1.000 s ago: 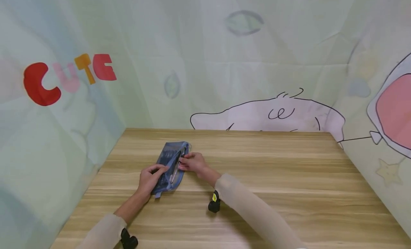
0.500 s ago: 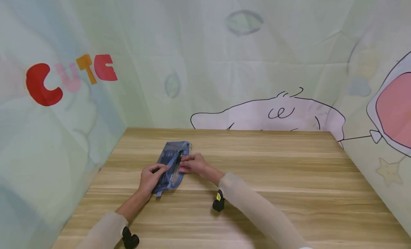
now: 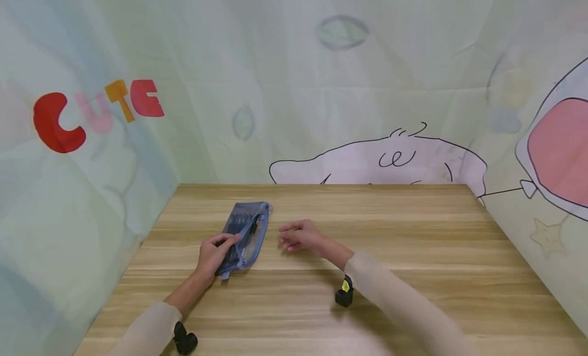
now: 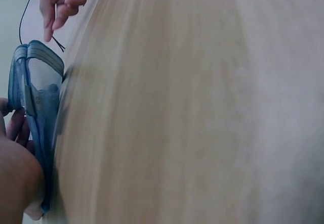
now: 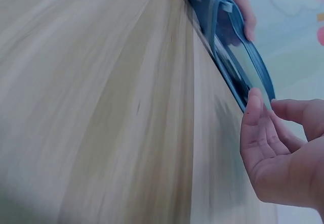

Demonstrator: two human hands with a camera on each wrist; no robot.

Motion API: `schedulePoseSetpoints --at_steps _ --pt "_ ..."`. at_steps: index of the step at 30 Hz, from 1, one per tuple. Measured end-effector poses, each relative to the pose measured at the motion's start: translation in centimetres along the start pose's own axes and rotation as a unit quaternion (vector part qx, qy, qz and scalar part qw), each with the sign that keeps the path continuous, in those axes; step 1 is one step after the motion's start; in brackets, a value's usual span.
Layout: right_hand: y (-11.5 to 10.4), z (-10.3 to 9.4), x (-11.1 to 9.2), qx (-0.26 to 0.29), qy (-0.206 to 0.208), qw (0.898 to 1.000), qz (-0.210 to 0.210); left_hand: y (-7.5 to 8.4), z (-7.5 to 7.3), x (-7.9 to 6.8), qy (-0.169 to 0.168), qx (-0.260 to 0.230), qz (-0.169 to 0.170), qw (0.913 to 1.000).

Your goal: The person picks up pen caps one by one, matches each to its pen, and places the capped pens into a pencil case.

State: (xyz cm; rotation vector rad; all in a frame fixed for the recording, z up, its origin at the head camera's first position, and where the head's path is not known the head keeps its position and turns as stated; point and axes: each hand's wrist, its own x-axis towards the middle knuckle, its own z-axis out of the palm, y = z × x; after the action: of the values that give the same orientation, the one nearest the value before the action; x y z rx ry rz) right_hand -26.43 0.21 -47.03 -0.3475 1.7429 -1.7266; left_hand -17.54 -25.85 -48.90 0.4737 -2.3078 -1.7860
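A blue see-through zip pencil case [image 3: 238, 221] lies on the table with its mouth gaping along the right side. My left hand [image 3: 214, 255] pinches the near lip of that mouth between thumb and fingers. Dark pens [image 3: 252, 232] show inside, partly covered by the lip. To the right of the case, a short gap away, my right hand [image 3: 300, 235] hovers over the table with loosely bent fingers and nothing in them. In the right wrist view the spread mouth of the case [image 5: 235, 47] shows beyond the right fingertips.
The wooden table [image 3: 390, 233] reaches back to a curtain [image 3: 206, 91] printed with cartoon figures. Black cameras hang at both cuffs, the left camera [image 3: 185, 339] and the right camera [image 3: 344, 293], close over the tabletop.
My right hand has let go of a pen, which now lies inside the pencil case, and has drawn back to the right. My left hand keeps its hold on the lip.
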Motion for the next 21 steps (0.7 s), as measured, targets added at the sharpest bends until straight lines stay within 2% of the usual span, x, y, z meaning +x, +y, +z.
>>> schedulePoseSetpoints --at_steps 6,11,19,21 --pt "0.1 -3.2 -2.5 -0.005 0.011 1.0 0.001 -0.2 -0.7 -0.1 0.014 0.014 -0.004 0.9998" --pt "-0.1 -6.2 -4.9 -0.025 0.035 0.999 -0.003 -0.2 -0.8 -0.1 0.021 0.055 0.013 0.9982" --pt "0.1 -10.4 -8.0 -0.055 0.055 0.997 -0.012 0.3 -1.1 0.4 -0.016 0.13 0.042 0.9906" --pt "0.2 -11.3 -8.6 -0.06 0.066 0.996 -0.015 0.6 -1.3 0.6 -0.032 0.151 0.068 0.9857"
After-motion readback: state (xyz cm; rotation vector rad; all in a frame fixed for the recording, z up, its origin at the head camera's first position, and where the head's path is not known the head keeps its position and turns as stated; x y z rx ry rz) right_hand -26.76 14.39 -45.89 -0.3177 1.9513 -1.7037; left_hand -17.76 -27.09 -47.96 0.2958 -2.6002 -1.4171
